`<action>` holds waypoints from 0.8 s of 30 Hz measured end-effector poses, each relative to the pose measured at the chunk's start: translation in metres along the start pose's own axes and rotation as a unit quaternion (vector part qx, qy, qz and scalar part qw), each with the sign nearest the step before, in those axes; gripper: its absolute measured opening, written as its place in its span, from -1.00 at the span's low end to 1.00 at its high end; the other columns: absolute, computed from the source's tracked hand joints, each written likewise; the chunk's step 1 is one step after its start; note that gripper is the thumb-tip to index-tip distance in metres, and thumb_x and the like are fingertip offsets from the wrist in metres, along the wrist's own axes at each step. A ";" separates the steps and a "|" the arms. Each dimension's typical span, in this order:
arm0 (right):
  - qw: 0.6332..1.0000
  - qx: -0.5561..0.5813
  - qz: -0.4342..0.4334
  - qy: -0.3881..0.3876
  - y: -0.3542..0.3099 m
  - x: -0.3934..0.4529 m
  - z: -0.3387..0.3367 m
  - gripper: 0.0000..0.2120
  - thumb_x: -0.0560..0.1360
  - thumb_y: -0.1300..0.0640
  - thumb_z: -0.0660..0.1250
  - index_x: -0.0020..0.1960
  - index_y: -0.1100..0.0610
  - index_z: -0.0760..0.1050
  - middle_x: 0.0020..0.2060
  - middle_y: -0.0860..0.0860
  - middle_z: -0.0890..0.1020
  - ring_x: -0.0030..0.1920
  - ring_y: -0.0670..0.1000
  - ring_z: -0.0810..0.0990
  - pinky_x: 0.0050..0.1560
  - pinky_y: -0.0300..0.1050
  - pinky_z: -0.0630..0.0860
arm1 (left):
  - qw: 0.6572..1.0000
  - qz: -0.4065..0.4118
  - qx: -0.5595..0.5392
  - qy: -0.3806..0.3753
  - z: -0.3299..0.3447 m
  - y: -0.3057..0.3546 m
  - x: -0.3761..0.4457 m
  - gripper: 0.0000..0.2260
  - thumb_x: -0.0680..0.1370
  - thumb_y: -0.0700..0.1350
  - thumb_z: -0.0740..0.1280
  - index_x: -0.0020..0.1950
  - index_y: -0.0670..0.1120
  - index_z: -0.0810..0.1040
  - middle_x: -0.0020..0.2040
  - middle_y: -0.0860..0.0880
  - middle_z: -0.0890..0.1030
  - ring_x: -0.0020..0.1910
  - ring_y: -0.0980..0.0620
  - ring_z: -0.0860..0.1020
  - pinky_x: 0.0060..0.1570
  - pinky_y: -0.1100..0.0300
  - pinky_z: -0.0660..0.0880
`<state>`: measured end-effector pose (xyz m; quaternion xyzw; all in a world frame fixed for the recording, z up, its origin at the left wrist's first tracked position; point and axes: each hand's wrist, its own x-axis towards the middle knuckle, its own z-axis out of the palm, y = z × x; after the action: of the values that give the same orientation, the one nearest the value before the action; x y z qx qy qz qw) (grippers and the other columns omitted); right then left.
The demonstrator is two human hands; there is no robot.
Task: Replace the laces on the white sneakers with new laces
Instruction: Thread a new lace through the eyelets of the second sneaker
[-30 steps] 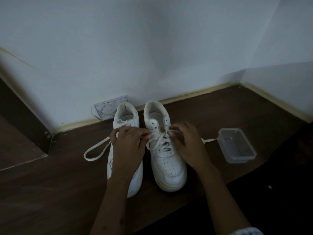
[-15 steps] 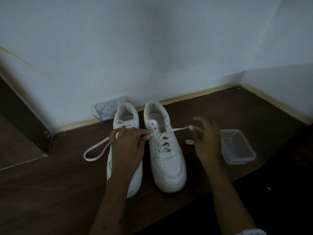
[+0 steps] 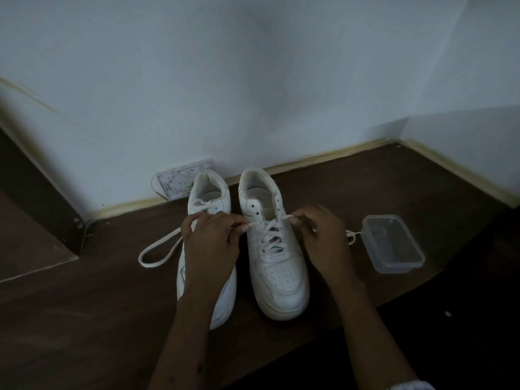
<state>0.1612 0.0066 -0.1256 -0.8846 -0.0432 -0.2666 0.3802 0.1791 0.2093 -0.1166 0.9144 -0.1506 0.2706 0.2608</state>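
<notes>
Nearest the camera: two bare forearms entering from the bottom edge, reaching forward over a dark brown wooden tabletop (image 3: 84, 319).

Left hand (image 3: 209, 243) held over the laced-up left white leather sneaker (image 3: 208, 198), hiding most of its upper; fingertips curled and pinching one end of a flat white lace (image 3: 270, 235) at the left eyelet row of the neighbouring shoe. Right hand (image 3: 323, 235) alongside that shoe's outer flank, fingertips pinching the other lace end at the right eyelet row.

Right white leather sneaker (image 3: 277, 274) standing upright on its sole, just beside its mate and not visibly touching it. Long axis running near to far; toe toward the camera, heel toward the wall. Mate parallel, same heading. Lower eyelets crossed by the lace, upper eyelets open.

Step in hand, by judgement: lacing of the right sneaker partly done, both ends drawn out level. Next move likely calls for crossing the ends and feeding each tip through the next empty eyelet, with even tension so the rows below stay snug.

Left of the pair: a loose loop of flat white lace (image 3: 157, 250) lying on the tabletop. Right of the pair: a trailing length of white lace (image 3: 351, 236) reaching a clear rectangular plastic container (image 3: 374, 226); whether touching it, cannot tell. Contents not discernible.

Farthest: a small pale patterned card (image 3: 180, 180) against the pale wall (image 3: 253, 80), behind the left sneaker's heel.
</notes>
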 end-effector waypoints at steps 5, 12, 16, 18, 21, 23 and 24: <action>0.997 -0.008 0.046 0.059 0.004 0.000 -0.009 -0.94 0.50 0.22 0.38 -0.14 0.14 0.59 -0.24 -0.06 0.58 -0.22 -0.07 0.56 -0.21 0.02 0.56 | 1.000 -0.004 -0.008 -0.004 0.000 -0.002 0.000 -0.96 0.52 -0.01 0.42 -0.09 0.12 0.66 -0.19 0.19 0.64 -0.07 0.15 0.56 0.27 0.19 0.07; 0.996 0.014 0.059 0.064 -0.001 -0.001 -0.006 -0.92 0.51 0.24 0.38 -0.16 0.13 0.58 -0.29 -0.10 0.60 -0.28 -0.12 0.57 -0.25 -0.05 0.57 | 1.000 -0.009 -0.015 -0.005 0.000 -0.003 0.000 -0.97 0.52 -0.01 0.42 -0.08 0.12 0.67 -0.18 0.19 0.65 -0.06 0.15 0.57 0.27 0.20 0.05; 0.996 0.012 0.065 0.058 -0.002 -0.003 -0.007 -0.91 0.51 0.24 0.38 -0.16 0.12 0.59 -0.30 -0.12 0.59 -0.28 -0.14 0.57 -0.25 -0.15 0.54 | 1.000 -0.006 -0.009 -0.012 0.000 -0.003 0.000 -0.96 0.53 -0.01 0.41 -0.07 0.12 0.67 -0.17 0.18 0.65 -0.05 0.15 0.57 0.29 0.14 0.09; 0.995 0.015 0.079 0.053 -0.002 -0.002 -0.007 -0.91 0.51 0.23 0.38 -0.15 0.11 0.59 -0.29 -0.13 0.59 -0.27 -0.15 0.57 -0.25 -0.20 0.51 | 1.000 -0.008 -0.011 -0.011 0.000 -0.003 0.000 -0.96 0.52 -0.01 0.41 -0.07 0.12 0.67 -0.17 0.19 0.65 -0.06 0.15 0.57 0.29 0.14 0.10; 0.994 0.015 0.094 0.047 -0.002 -0.002 -0.006 -0.91 0.52 0.22 0.37 -0.15 0.08 0.59 -0.29 -0.17 0.58 -0.26 -0.18 0.57 -0.24 -0.22 0.51 | 1.000 -0.010 -0.009 -0.010 0.000 -0.003 -0.001 -0.96 0.53 0.00 0.41 -0.07 0.11 0.67 -0.17 0.19 0.65 -0.05 0.15 0.56 0.29 0.14 0.09; 0.993 0.030 0.097 0.054 -0.003 -0.002 -0.006 -0.91 0.52 0.23 0.37 -0.13 0.09 0.60 -0.28 -0.18 0.59 -0.25 -0.16 0.58 -0.22 -0.11 0.57 | 1.000 -0.011 -0.006 -0.014 0.000 -0.004 -0.001 -0.94 0.53 0.01 0.39 -0.06 0.12 0.66 -0.16 0.20 0.65 -0.04 0.15 0.56 0.30 0.13 0.08; 0.993 0.033 0.097 0.057 -0.003 -0.002 -0.006 -0.91 0.52 0.23 0.37 -0.12 0.09 0.60 -0.28 -0.18 0.59 -0.24 -0.16 0.58 -0.21 -0.07 0.59 | 1.000 -0.012 -0.005 -0.017 -0.001 -0.004 0.000 -0.94 0.54 0.01 0.39 -0.06 0.12 0.66 -0.15 0.20 0.65 -0.03 0.15 0.56 0.30 0.13 0.08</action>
<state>0.1560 0.0050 -0.1214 -0.8547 0.0555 -0.2775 0.4352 0.1802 0.2128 -0.1176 0.9193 -0.1455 0.2507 0.2663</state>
